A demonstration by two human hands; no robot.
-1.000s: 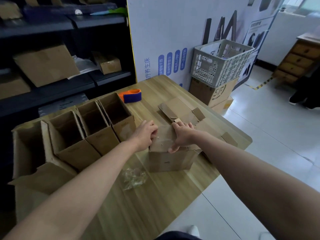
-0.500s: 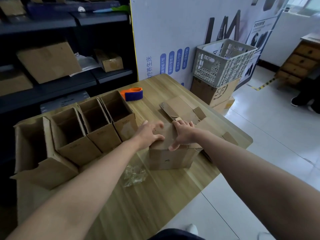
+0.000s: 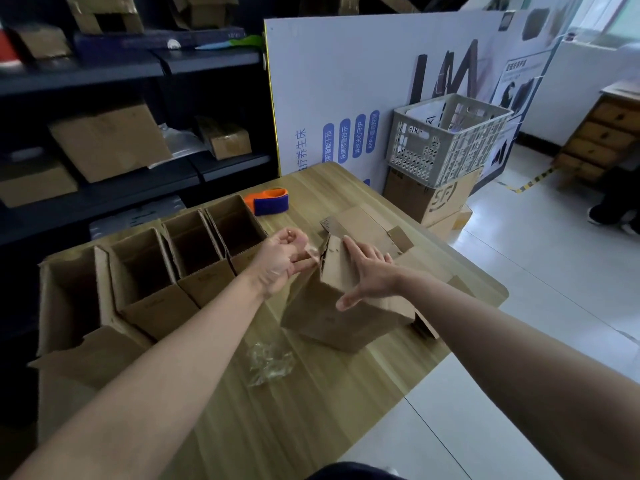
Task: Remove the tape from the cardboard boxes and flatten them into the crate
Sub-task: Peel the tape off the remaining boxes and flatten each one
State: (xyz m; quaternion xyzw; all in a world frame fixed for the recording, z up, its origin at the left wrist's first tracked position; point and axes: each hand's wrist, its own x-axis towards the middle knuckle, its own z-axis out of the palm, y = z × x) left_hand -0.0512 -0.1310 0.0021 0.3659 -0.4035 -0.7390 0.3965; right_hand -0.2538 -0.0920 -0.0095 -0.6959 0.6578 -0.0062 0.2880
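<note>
Tipped up since a second ago, the box (image 3: 346,306) on the table (image 3: 346,393) sits just right of the left hand (image 3: 280,261) pinching its tape (image 3: 311,252), stretched leftward, while the spread right hand (image 3: 367,275) presses its top.

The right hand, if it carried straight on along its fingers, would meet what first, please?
Past the top edge of the cardboard box it presses, the right hand would probably meet the flattened cardboard lying behind; depth is unclear.

A row of open boxes (image 3: 166,271) was set at the left of the table (image 3: 329,393), a tape dispenser (image 3: 269,201) behind it. A crate (image 3: 450,147) was stacked on a carton (image 3: 424,199), right of the table.
</note>
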